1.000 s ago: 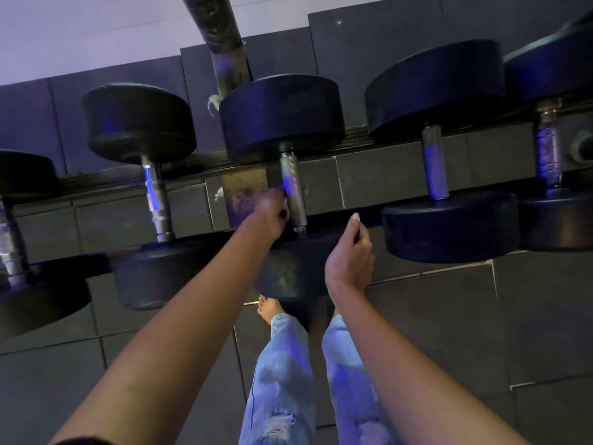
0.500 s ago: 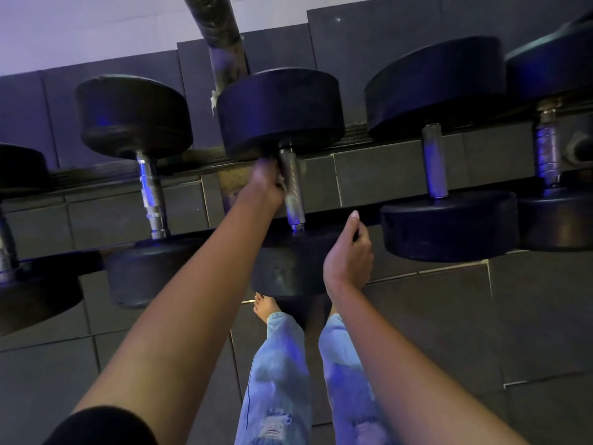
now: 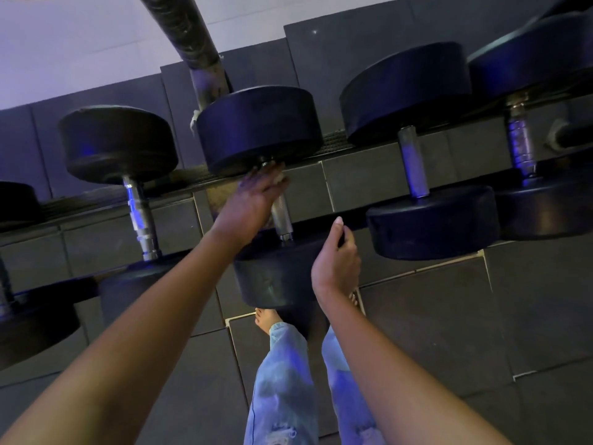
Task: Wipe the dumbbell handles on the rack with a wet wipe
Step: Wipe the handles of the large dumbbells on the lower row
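Observation:
The middle dumbbell's steel handle (image 3: 283, 216) runs between two black heads on the rack. My left hand (image 3: 256, 200) is wrapped round the handle's far end, right under the far head (image 3: 260, 130). A pale bit of the wet wipe (image 3: 280, 179) peeks out at my fingers. My right hand (image 3: 337, 261) grips the edge of the near head (image 3: 272, 277), thumb pointing up, fingers curled out of sight behind it.
More black dumbbells lie on the rack to either side: one to the left (image 3: 141, 213), two to the right (image 3: 414, 165) (image 3: 521, 142). A thick post (image 3: 189, 36) rises behind the rack. Grey floor tiles (image 3: 481, 316) and my bare feet lie below.
My left hand has slid along the handle from near its near end to its far end by the far head. My right hand has stayed on the near head.

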